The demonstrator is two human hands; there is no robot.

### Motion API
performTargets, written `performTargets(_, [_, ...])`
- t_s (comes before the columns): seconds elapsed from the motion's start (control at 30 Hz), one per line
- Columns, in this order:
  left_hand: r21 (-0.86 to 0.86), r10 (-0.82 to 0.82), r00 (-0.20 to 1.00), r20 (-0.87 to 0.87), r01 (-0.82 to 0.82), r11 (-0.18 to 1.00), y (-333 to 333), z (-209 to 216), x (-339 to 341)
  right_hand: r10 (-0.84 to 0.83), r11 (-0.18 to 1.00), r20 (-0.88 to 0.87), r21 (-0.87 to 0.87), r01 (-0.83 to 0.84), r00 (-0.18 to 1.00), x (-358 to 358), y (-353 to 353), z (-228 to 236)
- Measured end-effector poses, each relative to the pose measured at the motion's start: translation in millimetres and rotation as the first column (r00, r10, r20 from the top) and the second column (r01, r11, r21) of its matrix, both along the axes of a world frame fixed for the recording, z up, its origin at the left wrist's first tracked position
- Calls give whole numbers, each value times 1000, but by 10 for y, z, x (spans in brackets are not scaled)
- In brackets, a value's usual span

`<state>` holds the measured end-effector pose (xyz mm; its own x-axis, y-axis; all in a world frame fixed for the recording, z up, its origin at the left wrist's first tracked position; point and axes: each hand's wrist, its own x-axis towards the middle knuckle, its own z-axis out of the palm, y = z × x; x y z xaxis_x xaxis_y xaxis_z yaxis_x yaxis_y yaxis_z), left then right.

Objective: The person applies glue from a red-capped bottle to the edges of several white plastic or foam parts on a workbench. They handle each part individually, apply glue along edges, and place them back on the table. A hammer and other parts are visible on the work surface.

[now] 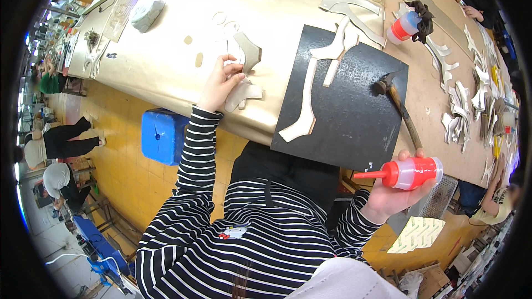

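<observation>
Left hand (220,84) is out on the tan work table (166,72), fingers pinched onto a curved pale cut-out piece (247,54) that stands up off the surface. The piece rises above and just right of the fingertips, and its lower end runs down to more pale pieces (244,94) lying flat beside the palm. So that hand is closed on the piece's edge, not wrapped round it.

Right hand (394,196) is low, off the table's near edge, fist closed round a clear squeeze bottle (413,173) with a red nozzle. The bottle lies sideways across the fingers, nozzle pointing left toward the body, thumb on top.

Between the two hands sits a black slab (354,111), with long pale strips (307,105) laid across it and a hammer (396,102) resting on its right edge, well apart from either hand. A second red-capped bottle (403,26) lies farther back on the table. A blue block (162,135) sits below the table's edge.
</observation>
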<state>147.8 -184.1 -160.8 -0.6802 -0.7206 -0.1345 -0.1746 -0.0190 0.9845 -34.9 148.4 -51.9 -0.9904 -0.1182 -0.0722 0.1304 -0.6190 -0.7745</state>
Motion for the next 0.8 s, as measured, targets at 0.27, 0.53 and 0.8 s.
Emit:
performTargets(0.27, [-502,183,969,166,-77,861,112,257,-78,-33,999,0,38,33,999,0,30,-6])
performTargets(0.53, [-677,109,991,-80,-134,723,-32,185,-111,5,999,-1,46,-5,1000,3,4,-44])
performTargets(0.8, [-416,16,998,-69,-44,908,340,444,-189,736,579,7,-524,-624,677,18,-228,-126])
